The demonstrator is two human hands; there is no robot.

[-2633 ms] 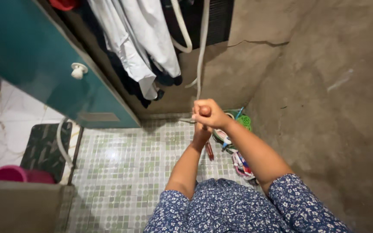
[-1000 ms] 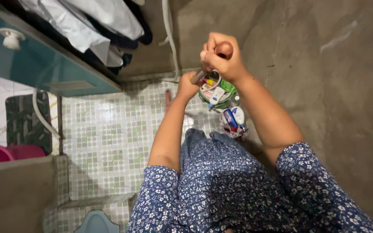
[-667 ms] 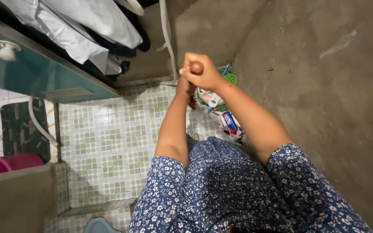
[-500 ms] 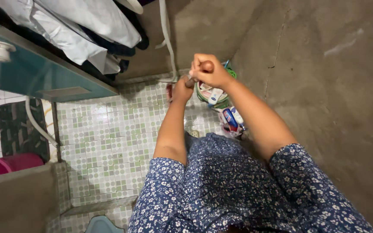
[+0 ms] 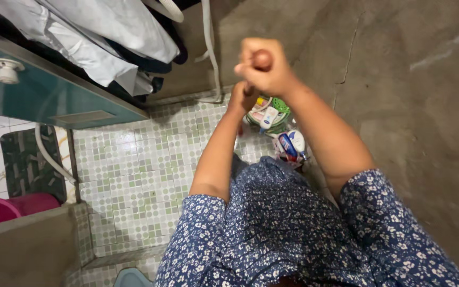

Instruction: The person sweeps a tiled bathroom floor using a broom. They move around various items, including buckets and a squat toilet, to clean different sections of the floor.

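My right hand [image 5: 264,66] is raised in front of me and closed into a fist, knuckles up. My left hand [image 5: 243,101] sits directly beneath it, touching it, with its fingers curled; the fist above covers most of it. I cannot tell what either hand grips, since nothing shows between the fingers.

Below the hands, on the green-and-white tiled floor [image 5: 134,170], a green basket [image 5: 278,106] stands against the concrete wall [image 5: 410,106]. It holds a white bottle [image 5: 268,118] and other small containers. Just beside it, nearer to me, lies a red-and-blue tube [image 5: 289,146].

A white hose [image 5: 208,48] hangs down the wall to the left of my hands. Pale clothes [image 5: 96,37] hang over a teal door [image 5: 43,101] with a white knob [image 5: 6,70]. A pink basin [image 5: 6,207] sits at the far left.
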